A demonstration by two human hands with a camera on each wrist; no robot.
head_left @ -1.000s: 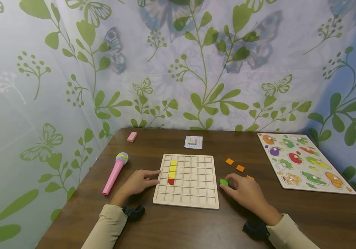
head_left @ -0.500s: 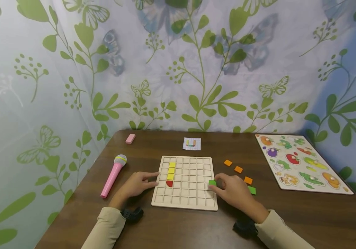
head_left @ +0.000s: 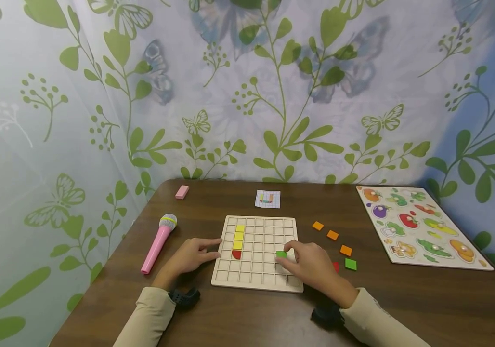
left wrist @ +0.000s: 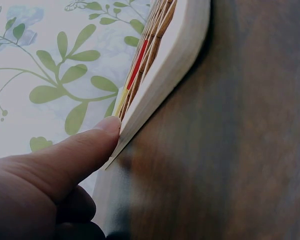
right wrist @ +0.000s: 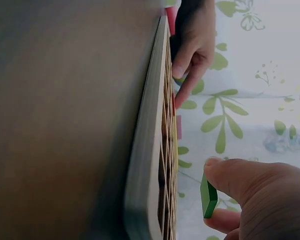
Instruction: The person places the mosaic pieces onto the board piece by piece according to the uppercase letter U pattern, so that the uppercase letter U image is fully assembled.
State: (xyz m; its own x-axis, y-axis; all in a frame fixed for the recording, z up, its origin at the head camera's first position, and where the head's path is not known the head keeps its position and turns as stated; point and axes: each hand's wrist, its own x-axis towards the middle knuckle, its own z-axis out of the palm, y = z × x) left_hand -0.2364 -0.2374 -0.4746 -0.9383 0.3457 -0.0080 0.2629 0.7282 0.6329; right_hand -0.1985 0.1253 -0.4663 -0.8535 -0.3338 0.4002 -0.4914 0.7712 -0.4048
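Note:
A wooden grid board (head_left: 257, 282) lies on the brown table. Down one of its left columns run several yellow square tiles (head_left: 239, 236), with a red rounded tile (head_left: 236, 254) just below them. My left hand (head_left: 190, 255) touches the board's left edge with thumb and index finger; in the left wrist view the thumb (left wrist: 85, 150) presses that edge. Between thumb and finger, my right hand (head_left: 312, 265) pinches a green square tile (head_left: 281, 254) over the right part of the board. The right wrist view shows this green tile (right wrist: 208, 197) held above the grid, apart from it.
Right of the board lie several orange tiles (head_left: 332, 235), another green tile (head_left: 350, 264) and a partly hidden red tile (head_left: 336, 266). A small pattern card (head_left: 267, 199) sits behind the board. Around stand a pink microphone (head_left: 158, 245), a pink block (head_left: 182, 192) and a vegetable puzzle board (head_left: 425, 226).
My right hand has carried the green tile leftward from the table beside the board to above the grid, uncovering another green tile and a red one. My left hand stays at the board's edge.

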